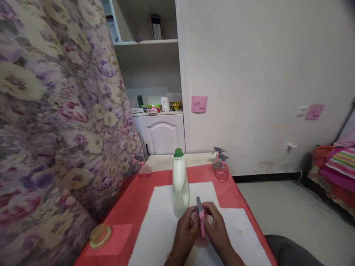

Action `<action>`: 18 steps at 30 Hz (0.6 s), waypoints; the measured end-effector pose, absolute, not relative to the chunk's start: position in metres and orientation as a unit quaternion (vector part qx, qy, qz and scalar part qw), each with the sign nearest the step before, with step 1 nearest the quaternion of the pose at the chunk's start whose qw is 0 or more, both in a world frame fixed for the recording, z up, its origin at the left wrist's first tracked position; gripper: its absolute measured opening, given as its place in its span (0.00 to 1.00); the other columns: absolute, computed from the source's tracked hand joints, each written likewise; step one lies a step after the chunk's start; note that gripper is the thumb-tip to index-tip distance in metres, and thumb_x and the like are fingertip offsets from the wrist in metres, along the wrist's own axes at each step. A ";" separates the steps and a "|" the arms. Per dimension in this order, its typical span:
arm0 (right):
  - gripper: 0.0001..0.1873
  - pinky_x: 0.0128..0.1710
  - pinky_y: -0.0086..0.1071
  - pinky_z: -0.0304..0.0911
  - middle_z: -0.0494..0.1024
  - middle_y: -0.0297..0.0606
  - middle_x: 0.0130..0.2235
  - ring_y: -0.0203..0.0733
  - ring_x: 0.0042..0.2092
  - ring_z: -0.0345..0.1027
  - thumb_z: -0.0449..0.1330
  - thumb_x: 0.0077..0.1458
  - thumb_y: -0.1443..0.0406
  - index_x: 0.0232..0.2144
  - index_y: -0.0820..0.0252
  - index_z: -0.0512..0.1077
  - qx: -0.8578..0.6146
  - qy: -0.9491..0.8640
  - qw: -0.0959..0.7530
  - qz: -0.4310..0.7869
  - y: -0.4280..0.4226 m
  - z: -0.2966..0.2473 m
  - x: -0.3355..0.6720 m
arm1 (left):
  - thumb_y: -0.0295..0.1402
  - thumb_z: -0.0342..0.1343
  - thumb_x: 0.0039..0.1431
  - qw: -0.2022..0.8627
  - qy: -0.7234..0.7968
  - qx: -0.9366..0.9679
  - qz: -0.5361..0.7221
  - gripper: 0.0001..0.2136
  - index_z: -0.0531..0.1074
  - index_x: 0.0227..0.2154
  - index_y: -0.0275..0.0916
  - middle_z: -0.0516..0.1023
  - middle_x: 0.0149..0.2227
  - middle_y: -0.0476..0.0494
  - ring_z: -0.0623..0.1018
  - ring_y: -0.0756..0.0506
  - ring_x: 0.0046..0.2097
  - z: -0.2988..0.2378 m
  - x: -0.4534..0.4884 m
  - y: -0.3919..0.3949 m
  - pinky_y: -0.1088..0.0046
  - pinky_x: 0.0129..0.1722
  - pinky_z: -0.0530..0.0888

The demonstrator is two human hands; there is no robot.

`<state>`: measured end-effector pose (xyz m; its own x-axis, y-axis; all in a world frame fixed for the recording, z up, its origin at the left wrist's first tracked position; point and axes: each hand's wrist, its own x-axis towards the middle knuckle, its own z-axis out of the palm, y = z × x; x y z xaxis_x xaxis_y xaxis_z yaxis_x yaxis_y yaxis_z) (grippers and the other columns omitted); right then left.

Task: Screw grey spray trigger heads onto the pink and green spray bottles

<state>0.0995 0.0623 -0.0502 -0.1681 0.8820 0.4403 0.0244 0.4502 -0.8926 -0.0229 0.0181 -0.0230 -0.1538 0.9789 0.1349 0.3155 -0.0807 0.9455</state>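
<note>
Both my hands meet at the near middle of the table over a small pink spray bottle. My left hand point(186, 228) and my right hand point(215, 228) are closed around its grey and pink trigger head point(200, 214); the clear pink body below is mostly hidden by my fingers. Just behind my hands a tall white bottle with a green cap point(180, 183) stands upright on the white sheet point(161, 229).
The red-covered table point(130, 207) also holds pink spray bottles at the far right point(222, 168) and far left point(143, 169), plus a round lid point(100, 236) near the left corner. A floral curtain point(55, 122) hangs close on the left. Open floor lies to the right.
</note>
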 end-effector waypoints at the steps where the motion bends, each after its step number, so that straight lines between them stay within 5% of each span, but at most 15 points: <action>1: 0.08 0.40 0.33 0.67 0.74 0.36 0.37 0.43 0.39 0.71 0.59 0.56 0.60 0.37 0.56 0.73 -0.345 -0.654 0.547 0.393 0.062 -0.051 0.099 | 0.35 0.54 0.57 0.349 0.582 0.554 0.482 0.15 0.72 0.46 0.37 0.69 0.23 0.55 0.64 0.51 0.25 -0.023 -0.025 0.017 0.75 0.27 0.63; 8: 0.09 0.41 0.34 0.68 0.76 0.37 0.37 0.44 0.40 0.71 0.60 0.55 0.60 0.37 0.57 0.73 -0.354 -0.646 0.552 0.390 0.061 -0.051 0.099 | 0.41 0.52 0.59 0.368 0.555 0.518 0.537 0.17 0.71 0.46 0.38 0.76 0.31 0.47 0.74 0.46 0.32 -0.015 -0.027 0.010 0.72 0.32 0.70; 18: 0.06 0.41 0.34 0.65 0.75 0.35 0.35 0.44 0.39 0.70 0.61 0.52 0.65 0.35 0.56 0.72 -0.368 -0.637 0.537 0.414 0.062 -0.049 0.098 | 0.44 0.53 0.58 0.337 0.553 0.528 0.550 0.16 0.72 0.44 0.40 0.76 0.37 0.46 0.71 0.47 0.31 -0.014 -0.013 0.009 0.71 0.36 0.71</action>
<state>0.0984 0.0616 -0.0494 -0.1536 0.9123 0.3796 0.0241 0.3875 -0.9216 -0.0126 0.0090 -0.0144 -0.2156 0.9542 0.2074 0.2135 -0.1612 0.9636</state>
